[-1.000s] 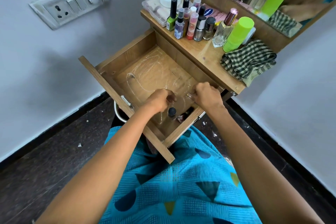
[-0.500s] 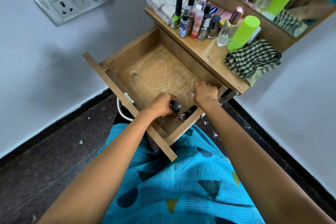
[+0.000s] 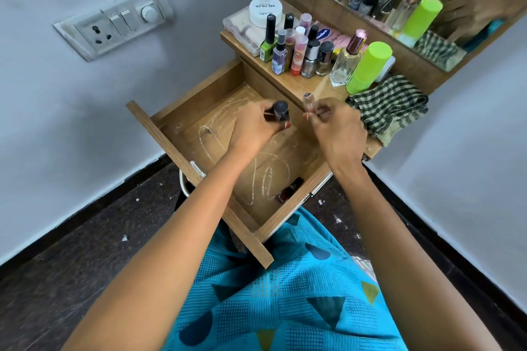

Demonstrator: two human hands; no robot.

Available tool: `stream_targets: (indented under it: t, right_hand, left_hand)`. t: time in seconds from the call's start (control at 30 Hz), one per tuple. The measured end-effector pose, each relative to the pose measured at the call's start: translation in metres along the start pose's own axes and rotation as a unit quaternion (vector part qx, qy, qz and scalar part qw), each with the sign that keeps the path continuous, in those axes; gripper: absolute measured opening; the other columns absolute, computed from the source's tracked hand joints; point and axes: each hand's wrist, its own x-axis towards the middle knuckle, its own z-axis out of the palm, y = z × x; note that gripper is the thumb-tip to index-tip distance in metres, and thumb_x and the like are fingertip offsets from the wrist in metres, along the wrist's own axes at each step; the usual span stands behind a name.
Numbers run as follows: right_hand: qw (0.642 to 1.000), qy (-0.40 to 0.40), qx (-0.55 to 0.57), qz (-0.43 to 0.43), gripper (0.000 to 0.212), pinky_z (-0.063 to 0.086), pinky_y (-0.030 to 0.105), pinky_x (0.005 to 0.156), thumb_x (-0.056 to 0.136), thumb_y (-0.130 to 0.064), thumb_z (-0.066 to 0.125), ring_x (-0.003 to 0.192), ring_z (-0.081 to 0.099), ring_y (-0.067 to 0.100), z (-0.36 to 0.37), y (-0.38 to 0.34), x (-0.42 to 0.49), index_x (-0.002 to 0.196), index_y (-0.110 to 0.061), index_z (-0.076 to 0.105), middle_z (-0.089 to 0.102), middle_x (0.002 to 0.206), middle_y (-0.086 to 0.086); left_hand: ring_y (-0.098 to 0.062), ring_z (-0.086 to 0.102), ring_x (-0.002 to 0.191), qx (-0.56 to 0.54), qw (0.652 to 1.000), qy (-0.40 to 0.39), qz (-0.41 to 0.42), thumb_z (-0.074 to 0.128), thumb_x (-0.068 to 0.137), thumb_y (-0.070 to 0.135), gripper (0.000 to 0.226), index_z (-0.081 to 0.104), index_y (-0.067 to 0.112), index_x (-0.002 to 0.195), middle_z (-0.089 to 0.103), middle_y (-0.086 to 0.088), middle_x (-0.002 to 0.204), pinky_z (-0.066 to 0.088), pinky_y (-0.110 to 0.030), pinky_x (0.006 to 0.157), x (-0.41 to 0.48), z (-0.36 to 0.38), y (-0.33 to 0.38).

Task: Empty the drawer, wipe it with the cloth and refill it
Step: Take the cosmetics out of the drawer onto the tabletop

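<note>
Drawer (image 3: 171, 152) nearly empty.
Left hand (image 3: 253, 131) grips dark bottle (image 3: 279, 112), right hand (image 3: 339, 128) pinches clear vial (image 3: 308, 101), both above drawer; red bottle (image 3: 288, 190) lies in its front corner; cloth (image 3: 389, 107) beyond drawer.

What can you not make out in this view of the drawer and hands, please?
Head view:
- Dark-capped bottle: body hidden by fingers of the left hand.
- Clear item in the right hand: too small to identify.
- Red bottle in the drawer: label too small.
</note>
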Motion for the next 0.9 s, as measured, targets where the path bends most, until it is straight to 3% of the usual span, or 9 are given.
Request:
stream_targets:
  t: [0.1, 0.27, 0.37, 0.47, 0.53, 0.63, 0.73, 0.9]
  right_hand:
    - [0.993, 0.051, 0.11, 0.012, 0.02, 0.055, 0.033, 0.077, 0.085, -0.016, 0.065, 0.079, 0.063, 0.012, -0.008, -0.004, 0.01, 0.104, -0.012, 0.066, 0.069, 0.094, 0.002]
    - [0.976, 0.098, 0.194, 0.003, 0.017, 0.044, 0.002, 0.059, 0.086, -0.005, 0.062, 0.061, 0.05, -0.005, -0.004, -0.003, 0.027, 0.102, -0.003, 0.064, 0.061, 0.086, 0.001]
    - [0.977, 0.123, 0.176, 0.007, 0.018, 0.042, -0.001, 0.065, 0.086, -0.005, 0.061, 0.066, 0.051, -0.002, 0.004, -0.002, 0.034, 0.103, -0.002, 0.063, 0.064, 0.097, 0.008]
    - [0.98, 0.141, 0.143, 0.013, 0.021, 0.05, 0.016, 0.079, 0.086, -0.009, 0.061, 0.081, 0.059, 0.01, 0.014, -0.001, 0.036, 0.106, -0.003, 0.062, 0.065, 0.102, 0.008]
    - [0.982, 0.153, 0.108, 0.026, 0.023, 0.052, 0.026, 0.08, 0.086, -0.013, 0.062, 0.089, 0.064, 0.017, 0.019, 0.0, 0.037, 0.108, -0.006, 0.062, 0.067, 0.104, 0.007]
    - [0.981, 0.15, 0.121, 0.037, 0.023, 0.054, 0.035, 0.084, 0.086, -0.01, 0.061, 0.092, 0.065, 0.022, 0.026, 0.001, 0.04, 0.109, -0.006, 0.063, 0.067, 0.107, 0.011]
    - [0.979, 0.149, 0.132, 0.044, 0.024, 0.055, 0.038, 0.083, 0.086, -0.005, 0.06, 0.093, 0.065, 0.024, 0.032, 0.0, 0.045, 0.109, -0.005, 0.063, 0.066, 0.108, 0.013]
    - [0.979, 0.145, 0.122, 0.072, 0.027, 0.056, 0.039, 0.081, 0.087, -0.006, 0.059, 0.092, 0.066, 0.026, 0.036, -0.001, 0.051, 0.114, -0.003, 0.062, 0.067, 0.108, 0.014]
  left_hand:
    - [-0.014, 0.063, 0.09, -0.025, 0.998, 0.048, 0.039, 0.075, 0.072, 0.011, 0.026, 0.07, 0.008, 0.097, 0.071, -0.005, 0.099, 0.049, -0.029, 0.087, 0.012, 0.001, 0.018]
    - [-0.008, 0.061, 0.081, -0.04, 0.991, 0.106, 0.067, 0.073, 0.074, 0.009, 0.027, 0.069, 0.006, 0.1, 0.071, -0.005, 0.097, 0.046, -0.008, 0.072, 0.036, 0.016, 0.035]
    - [-0.011, 0.065, 0.086, -0.04, 0.988, 0.132, 0.07, 0.072, 0.075, 0.008, 0.028, 0.069, 0.007, 0.103, 0.071, -0.004, 0.098, 0.049, -0.014, 0.079, 0.047, 0.028, 0.039]
    - [-0.008, 0.064, 0.085, -0.041, 0.987, 0.138, 0.066, 0.07, 0.077, 0.005, 0.027, 0.068, 0.005, 0.104, 0.071, -0.005, 0.1, 0.048, -0.014, 0.083, 0.055, 0.037, 0.038]
    - [-0.007, 0.061, 0.083, -0.034, 0.988, 0.14, 0.063, 0.069, 0.078, 0.004, 0.03, 0.066, 0.004, 0.107, 0.07, -0.007, 0.101, 0.045, -0.01, 0.077, 0.058, 0.041, 0.037]
    - [-0.016, 0.065, 0.093, -0.001, 0.988, 0.144, 0.059, 0.069, 0.078, 0.006, 0.034, 0.064, 0.004, 0.112, 0.069, -0.01, 0.105, 0.049, -0.022, 0.087, 0.063, 0.047, 0.033]
    - [-0.022, 0.065, 0.097, -0.003, 0.988, 0.147, 0.055, 0.069, 0.076, 0.004, 0.035, 0.064, 0.003, 0.111, 0.068, -0.012, 0.108, 0.051, -0.034, 0.091, 0.068, 0.051, 0.03]
    - [-0.02, 0.066, 0.094, -0.027, 0.986, 0.157, 0.049, 0.067, 0.075, -0.003, 0.034, 0.065, 0.002, 0.109, 0.068, -0.011, 0.104, 0.053, -0.035, 0.087, 0.072, 0.058, 0.026]
